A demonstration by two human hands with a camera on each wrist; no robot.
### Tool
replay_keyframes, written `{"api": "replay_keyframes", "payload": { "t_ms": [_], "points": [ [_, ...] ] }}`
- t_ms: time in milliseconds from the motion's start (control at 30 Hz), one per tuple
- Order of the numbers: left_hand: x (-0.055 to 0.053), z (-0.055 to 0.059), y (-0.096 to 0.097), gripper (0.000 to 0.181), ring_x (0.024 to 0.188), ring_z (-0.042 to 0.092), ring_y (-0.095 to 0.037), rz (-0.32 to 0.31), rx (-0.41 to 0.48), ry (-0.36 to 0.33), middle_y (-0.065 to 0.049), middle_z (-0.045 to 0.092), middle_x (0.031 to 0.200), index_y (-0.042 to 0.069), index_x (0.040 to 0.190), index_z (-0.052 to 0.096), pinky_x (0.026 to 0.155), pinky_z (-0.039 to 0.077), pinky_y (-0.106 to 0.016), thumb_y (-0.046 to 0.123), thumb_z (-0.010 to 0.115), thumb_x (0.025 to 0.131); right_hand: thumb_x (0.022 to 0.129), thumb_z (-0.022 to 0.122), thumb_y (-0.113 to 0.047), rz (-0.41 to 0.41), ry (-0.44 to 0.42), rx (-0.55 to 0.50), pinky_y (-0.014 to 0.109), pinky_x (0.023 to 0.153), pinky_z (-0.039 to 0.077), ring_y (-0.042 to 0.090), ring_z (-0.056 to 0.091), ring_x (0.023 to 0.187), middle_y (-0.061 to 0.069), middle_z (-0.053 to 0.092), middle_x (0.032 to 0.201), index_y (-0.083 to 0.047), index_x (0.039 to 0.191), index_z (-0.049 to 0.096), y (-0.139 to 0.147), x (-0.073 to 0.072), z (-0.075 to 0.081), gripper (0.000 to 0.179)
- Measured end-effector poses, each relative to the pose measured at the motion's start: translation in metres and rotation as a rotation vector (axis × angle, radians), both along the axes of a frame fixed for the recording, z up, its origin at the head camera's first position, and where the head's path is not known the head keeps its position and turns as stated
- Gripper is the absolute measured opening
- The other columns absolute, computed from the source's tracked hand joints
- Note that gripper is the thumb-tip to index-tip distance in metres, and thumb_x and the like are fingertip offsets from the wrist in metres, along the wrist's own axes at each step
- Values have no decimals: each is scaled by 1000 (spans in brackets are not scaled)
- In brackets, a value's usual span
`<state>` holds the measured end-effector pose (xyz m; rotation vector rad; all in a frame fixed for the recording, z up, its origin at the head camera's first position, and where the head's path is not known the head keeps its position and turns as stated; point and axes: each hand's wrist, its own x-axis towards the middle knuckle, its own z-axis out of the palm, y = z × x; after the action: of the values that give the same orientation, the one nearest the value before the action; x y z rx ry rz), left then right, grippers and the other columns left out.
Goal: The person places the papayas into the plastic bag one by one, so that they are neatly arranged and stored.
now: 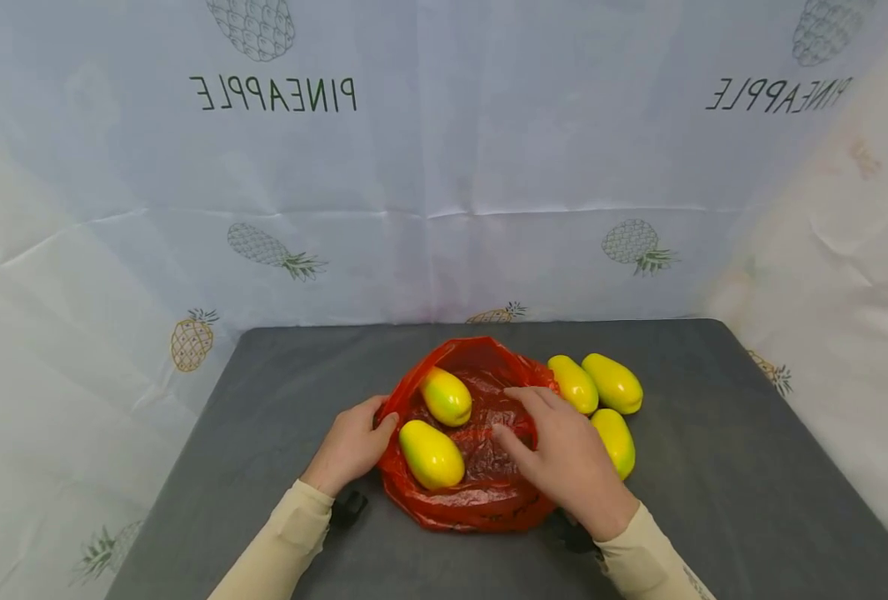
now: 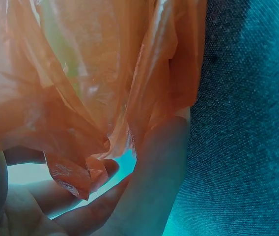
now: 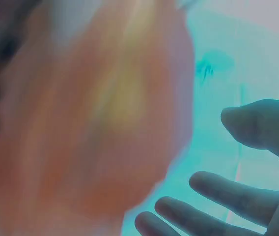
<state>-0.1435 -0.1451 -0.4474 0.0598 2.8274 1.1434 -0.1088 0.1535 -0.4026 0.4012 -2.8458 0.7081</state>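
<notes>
A red plastic bag [image 1: 481, 500] stands with its mouth spread wide on the dark table. Two yellow mangoes [image 1: 431, 455] lie inside, toward its left side. My left hand [image 1: 354, 440] grips the bag's left rim between thumb and fingers; the left wrist view shows the thin plastic [image 2: 95, 98] bunched by the fingers. Above the bag's right side is my right hand [image 1: 564, 450], thumb and fingers spread, holding nothing. In the right wrist view its fingers [image 3: 237, 194] are apart from the blurred bag. Three more mangoes [image 1: 613, 384] lie just right of the bag.
The dark grey table [image 1: 714, 467] reaches back to a white cloth [image 1: 459, 167] printed with pineapples, which also hangs at both sides. A small black device [image 1: 348, 507] sits under the left wrist.
</notes>
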Motion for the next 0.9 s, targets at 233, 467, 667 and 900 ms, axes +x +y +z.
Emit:
{"api": "replay_keyframes", "payload": {
  "t_ms": [233,467,667,900],
  "points": [
    [0,-1,-2,45,93,71,-17,5,6,-5,-14,75,134,3,147,63,92,64,-45,27,64,108,97,79,-40,-198,58,35,66,95,58,45,68,119,24,68,138,-2,144,64,50,8,-11,62],
    [-2,-2,-2,47,95,71,-18,12,6,-27,-13,75,134,4,147,63,93,64,-45,28,66,107,96,79,-45,-321,-65,75,64,84,57,47,64,105,34,62,135,5,146,57,76,14,-27,74],
    [-2,-3,-1,46,93,70,-17,14,11,-33,-12,75,133,5,146,64,91,65,-43,29,67,107,95,78,-53,-347,-152,57,60,76,58,45,66,97,38,60,134,7,151,50,85,15,-37,87],
    [-1,-3,1,47,92,70,-16,11,13,-31,-11,75,132,5,146,64,90,65,-43,30,68,107,96,73,-59,-374,-235,56,61,75,59,45,67,92,39,58,135,6,154,44,87,14,-42,92]
  ]
}}
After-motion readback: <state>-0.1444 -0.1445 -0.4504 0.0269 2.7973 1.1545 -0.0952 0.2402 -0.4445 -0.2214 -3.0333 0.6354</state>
